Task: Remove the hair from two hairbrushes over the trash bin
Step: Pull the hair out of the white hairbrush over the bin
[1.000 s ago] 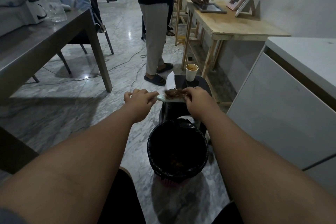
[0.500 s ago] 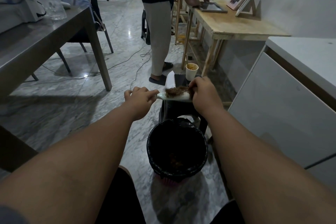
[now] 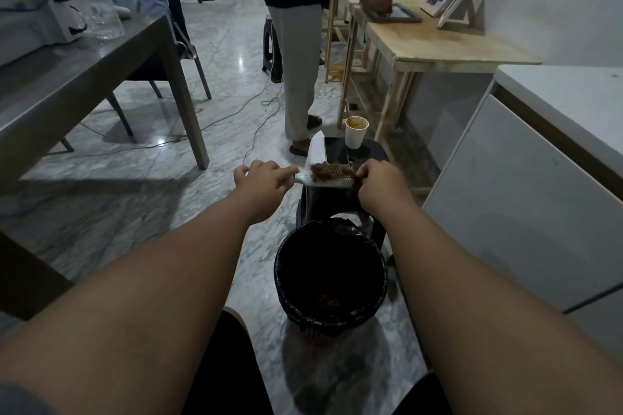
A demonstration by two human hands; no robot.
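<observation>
My left hand (image 3: pixel 261 180) grips the handle of a pale green hairbrush (image 3: pixel 323 183), held level beyond the far rim of the trash bin. A mat of brown hair (image 3: pixel 332 172) covers its bristles. My right hand (image 3: pixel 379 184) pinches the hair at the brush's right end. The bin (image 3: pixel 330 276), lined with a black bag, stands on the floor below and nearer to me; brown hair lies at its bottom. A second, white hairbrush (image 3: pixel 317 151) lies on the black stool (image 3: pixel 371 153) just behind the hands.
A paper cup (image 3: pixel 356 132) stands on the stool. A person (image 3: pixel 296 44) stands beyond it at a wooden table (image 3: pixel 438 44). A grey table (image 3: pixel 84 77) is at left, a white cabinet (image 3: pixel 522 185) at right. Cables cross the marble floor.
My right hand has shifted along the brush head to its right end, still working at the hair. The left hand keeps the handle steady. The standing person has stepped and shifted.
</observation>
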